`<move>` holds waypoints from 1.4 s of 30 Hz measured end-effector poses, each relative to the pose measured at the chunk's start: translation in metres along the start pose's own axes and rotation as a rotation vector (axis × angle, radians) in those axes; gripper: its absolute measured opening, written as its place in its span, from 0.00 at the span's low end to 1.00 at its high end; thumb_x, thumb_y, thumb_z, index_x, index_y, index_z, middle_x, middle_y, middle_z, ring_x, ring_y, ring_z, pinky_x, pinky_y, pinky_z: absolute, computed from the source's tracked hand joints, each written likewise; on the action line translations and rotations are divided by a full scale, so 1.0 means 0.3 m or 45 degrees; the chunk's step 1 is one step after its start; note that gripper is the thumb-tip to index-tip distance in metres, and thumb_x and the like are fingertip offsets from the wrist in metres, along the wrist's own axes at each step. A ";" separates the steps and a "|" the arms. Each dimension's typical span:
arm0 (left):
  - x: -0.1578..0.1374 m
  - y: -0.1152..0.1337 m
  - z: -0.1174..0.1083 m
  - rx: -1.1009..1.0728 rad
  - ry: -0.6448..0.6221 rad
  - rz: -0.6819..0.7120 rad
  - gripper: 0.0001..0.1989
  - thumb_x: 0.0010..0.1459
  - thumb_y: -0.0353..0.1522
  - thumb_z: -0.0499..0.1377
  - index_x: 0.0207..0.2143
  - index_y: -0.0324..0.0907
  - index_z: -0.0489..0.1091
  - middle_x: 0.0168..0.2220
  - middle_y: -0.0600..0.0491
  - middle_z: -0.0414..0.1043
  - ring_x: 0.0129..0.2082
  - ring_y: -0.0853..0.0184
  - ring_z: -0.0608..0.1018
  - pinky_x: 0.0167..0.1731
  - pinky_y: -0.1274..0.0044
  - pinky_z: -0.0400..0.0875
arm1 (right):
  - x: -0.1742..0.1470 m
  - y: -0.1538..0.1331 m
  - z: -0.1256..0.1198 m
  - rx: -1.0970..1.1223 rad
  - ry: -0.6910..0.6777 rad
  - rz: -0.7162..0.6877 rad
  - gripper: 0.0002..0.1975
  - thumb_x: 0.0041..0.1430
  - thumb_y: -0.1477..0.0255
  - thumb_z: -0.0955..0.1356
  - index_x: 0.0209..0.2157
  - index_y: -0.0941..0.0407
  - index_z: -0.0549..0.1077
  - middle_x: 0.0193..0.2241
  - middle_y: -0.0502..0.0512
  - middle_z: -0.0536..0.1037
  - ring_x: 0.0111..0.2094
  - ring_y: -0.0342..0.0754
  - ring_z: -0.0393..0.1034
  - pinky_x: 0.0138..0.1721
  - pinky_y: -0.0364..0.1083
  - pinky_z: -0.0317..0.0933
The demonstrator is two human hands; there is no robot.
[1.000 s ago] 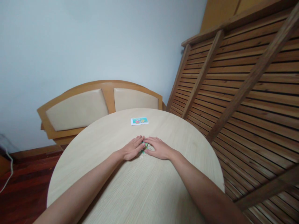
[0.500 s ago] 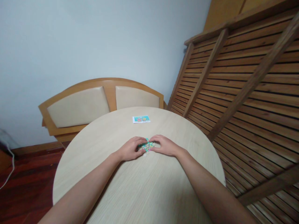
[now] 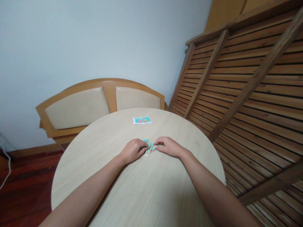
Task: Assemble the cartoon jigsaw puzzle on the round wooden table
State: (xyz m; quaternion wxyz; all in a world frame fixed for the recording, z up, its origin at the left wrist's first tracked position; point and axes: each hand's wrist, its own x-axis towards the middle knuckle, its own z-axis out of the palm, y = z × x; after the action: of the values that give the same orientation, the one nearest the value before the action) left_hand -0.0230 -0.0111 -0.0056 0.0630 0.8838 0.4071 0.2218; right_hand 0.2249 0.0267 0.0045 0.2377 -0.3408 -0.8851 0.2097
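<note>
A small heap of jigsaw puzzle pieces (image 3: 151, 147), mostly green and teal with some pink and pale ones, lies on the round table (image 3: 146, 189). My left hand (image 3: 134, 150) is at the heap's left side, thumb and fingers closed together on pieces there. From the right, my right hand (image 3: 169, 146) pinches at the heap's edge, its fingertips on pieces. Exactly which pieces each hand holds is too small to make out. Beyond the heap lies a small picture card (image 3: 142, 120), teal with cartoon figures.
Behind the table stands a wooden headboard (image 3: 110, 94) with cream padded panels, against a pale wall (image 3: 94, 41). A large slatted wooden frame (image 3: 236, 82) leans at the right. A white cable (image 3: 9, 167) hangs at the far left above the dark red floor.
My fingers have drawn in from a loose ring around the heap to a tighter pinch at its two sides. More of the pieces at the heap's far side now show.
</note>
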 end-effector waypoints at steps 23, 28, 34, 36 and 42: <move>-0.003 0.001 -0.019 -0.151 0.137 -0.257 0.14 0.65 0.39 0.53 0.41 0.45 0.77 0.40 0.51 0.79 0.40 0.62 0.79 0.44 0.72 0.71 | -0.029 0.096 -0.046 -0.034 0.180 0.226 0.09 0.60 0.66 0.70 0.36 0.56 0.80 0.35 0.56 0.83 0.37 0.50 0.77 0.40 0.46 0.67; -0.002 -0.022 -0.012 -0.119 0.214 -0.342 0.13 0.65 0.39 0.54 0.41 0.45 0.77 0.38 0.51 0.79 0.40 0.61 0.79 0.43 0.71 0.71 | -0.036 0.112 -0.052 -0.191 0.142 0.291 0.08 0.58 0.68 0.70 0.36 0.55 0.81 0.35 0.56 0.83 0.37 0.50 0.76 0.40 0.46 0.66; -0.002 -0.049 -0.002 -0.092 0.218 -0.446 0.14 0.65 0.39 0.53 0.41 0.45 0.77 0.38 0.51 0.80 0.40 0.60 0.79 0.41 0.72 0.70 | -0.035 0.092 -0.048 -0.204 0.120 0.220 0.08 0.59 0.69 0.70 0.34 0.56 0.82 0.36 0.57 0.82 0.38 0.50 0.75 0.42 0.46 0.65; -0.003 -0.063 -0.004 -0.061 0.214 -0.482 0.14 0.65 0.39 0.53 0.41 0.46 0.78 0.39 0.50 0.80 0.40 0.60 0.79 0.41 0.73 0.70 | -0.031 0.082 -0.045 -0.140 0.117 0.151 0.08 0.59 0.69 0.70 0.35 0.56 0.82 0.36 0.56 0.81 0.38 0.50 0.74 0.43 0.46 0.65; -0.012 -0.113 -0.019 -0.023 0.185 -0.558 0.15 0.66 0.38 0.53 0.41 0.44 0.79 0.42 0.50 0.81 0.43 0.60 0.79 0.42 0.74 0.69 | -0.020 0.060 -0.028 0.011 0.005 -0.063 0.12 0.54 0.67 0.74 0.41 0.54 0.82 0.40 0.56 0.80 0.43 0.51 0.73 0.49 0.48 0.63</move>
State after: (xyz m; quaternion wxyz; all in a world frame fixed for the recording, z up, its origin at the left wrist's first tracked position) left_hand -0.0512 0.0082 -0.0116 0.0880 0.7554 0.5908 0.2695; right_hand 0.2425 0.0366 -0.0001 0.2462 -0.3182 -0.8918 0.2069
